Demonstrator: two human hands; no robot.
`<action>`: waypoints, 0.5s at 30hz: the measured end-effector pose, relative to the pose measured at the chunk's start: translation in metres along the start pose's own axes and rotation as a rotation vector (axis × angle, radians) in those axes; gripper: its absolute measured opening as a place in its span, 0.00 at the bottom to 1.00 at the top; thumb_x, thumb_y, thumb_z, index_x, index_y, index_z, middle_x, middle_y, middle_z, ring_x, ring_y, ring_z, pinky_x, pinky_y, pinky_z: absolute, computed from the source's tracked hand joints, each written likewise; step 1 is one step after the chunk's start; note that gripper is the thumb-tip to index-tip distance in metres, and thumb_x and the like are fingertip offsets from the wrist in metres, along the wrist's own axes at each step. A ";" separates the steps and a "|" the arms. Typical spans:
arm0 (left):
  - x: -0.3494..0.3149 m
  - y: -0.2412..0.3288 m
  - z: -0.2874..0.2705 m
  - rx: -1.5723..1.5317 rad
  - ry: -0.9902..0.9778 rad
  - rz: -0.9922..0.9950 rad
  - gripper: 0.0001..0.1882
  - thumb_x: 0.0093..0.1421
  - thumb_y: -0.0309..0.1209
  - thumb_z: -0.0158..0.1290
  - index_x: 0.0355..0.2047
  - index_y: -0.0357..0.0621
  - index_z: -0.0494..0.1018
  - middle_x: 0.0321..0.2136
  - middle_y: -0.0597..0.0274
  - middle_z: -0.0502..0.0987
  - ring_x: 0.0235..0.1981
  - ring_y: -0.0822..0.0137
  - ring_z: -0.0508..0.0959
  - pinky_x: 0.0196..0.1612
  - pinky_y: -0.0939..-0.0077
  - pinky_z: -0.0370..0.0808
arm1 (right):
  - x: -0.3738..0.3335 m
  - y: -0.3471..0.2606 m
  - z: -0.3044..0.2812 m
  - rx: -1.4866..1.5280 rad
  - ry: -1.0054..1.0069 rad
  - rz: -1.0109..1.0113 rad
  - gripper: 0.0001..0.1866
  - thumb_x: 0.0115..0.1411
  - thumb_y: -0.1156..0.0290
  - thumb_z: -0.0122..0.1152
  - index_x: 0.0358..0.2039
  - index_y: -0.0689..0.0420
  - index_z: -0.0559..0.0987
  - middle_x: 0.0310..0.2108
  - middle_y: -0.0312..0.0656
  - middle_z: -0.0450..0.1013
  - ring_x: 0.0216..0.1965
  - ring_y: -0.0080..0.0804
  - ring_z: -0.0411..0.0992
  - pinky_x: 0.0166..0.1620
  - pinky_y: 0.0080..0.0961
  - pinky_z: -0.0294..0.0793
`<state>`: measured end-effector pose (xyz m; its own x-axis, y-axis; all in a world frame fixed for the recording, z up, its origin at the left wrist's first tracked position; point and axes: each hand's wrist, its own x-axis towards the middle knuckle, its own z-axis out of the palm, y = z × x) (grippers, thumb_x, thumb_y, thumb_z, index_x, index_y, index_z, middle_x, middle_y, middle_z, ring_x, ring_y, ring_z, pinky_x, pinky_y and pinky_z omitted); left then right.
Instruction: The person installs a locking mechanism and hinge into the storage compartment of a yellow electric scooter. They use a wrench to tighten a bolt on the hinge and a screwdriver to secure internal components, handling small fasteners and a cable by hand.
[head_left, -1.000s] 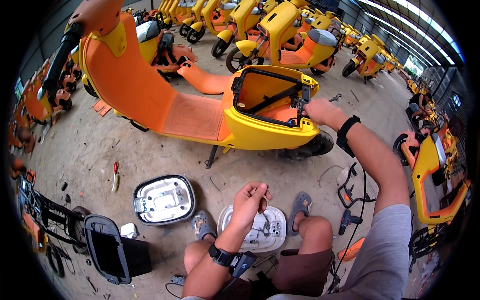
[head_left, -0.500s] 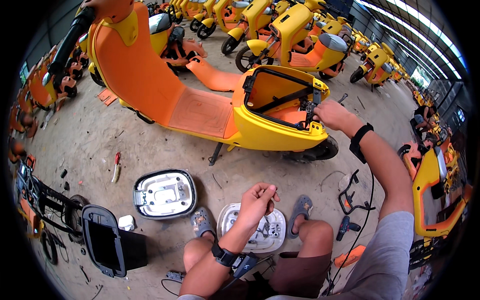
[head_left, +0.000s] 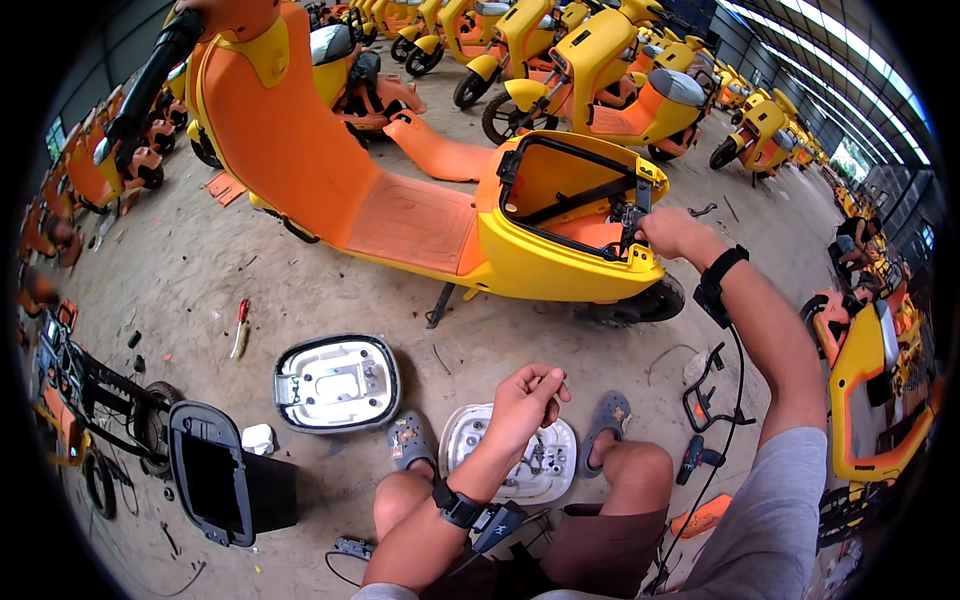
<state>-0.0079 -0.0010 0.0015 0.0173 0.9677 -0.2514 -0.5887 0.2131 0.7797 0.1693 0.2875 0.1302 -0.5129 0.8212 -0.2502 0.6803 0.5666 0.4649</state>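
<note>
Long bright strips [head_left: 868, 100] line the roof [head_left: 895, 75] above grey walls [head_left: 122, 58] and a dusty floor [head_left: 165, 255].

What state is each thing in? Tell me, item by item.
Scooter: upright, kickstand down
Rear compartment: open
Black-rimmed white panel: lying on the floor
Other white panel: on the floor
Black bin: uncovered
Drill: lying on the floor
Left hand: raised, curled; grip unclear
Right hand: at the compartment's edge; grip unclear
</note>
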 end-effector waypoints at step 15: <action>-0.003 0.004 -0.002 -0.028 0.025 -0.054 0.09 0.67 0.34 0.47 0.40 0.42 0.71 0.24 0.65 0.76 0.17 0.76 0.68 0.20 0.82 0.62 | -0.084 -0.018 -0.022 1.219 0.955 0.154 0.23 0.64 0.54 0.50 0.20 0.60 0.71 0.12 0.39 0.63 0.16 0.30 0.63 0.24 0.28 0.61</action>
<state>-0.0121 -0.0035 0.0041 0.0298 0.9512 -0.3070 -0.6095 0.2607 0.7487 0.1890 0.2067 0.1619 -0.2089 0.7964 0.5676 0.5116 0.5836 -0.6306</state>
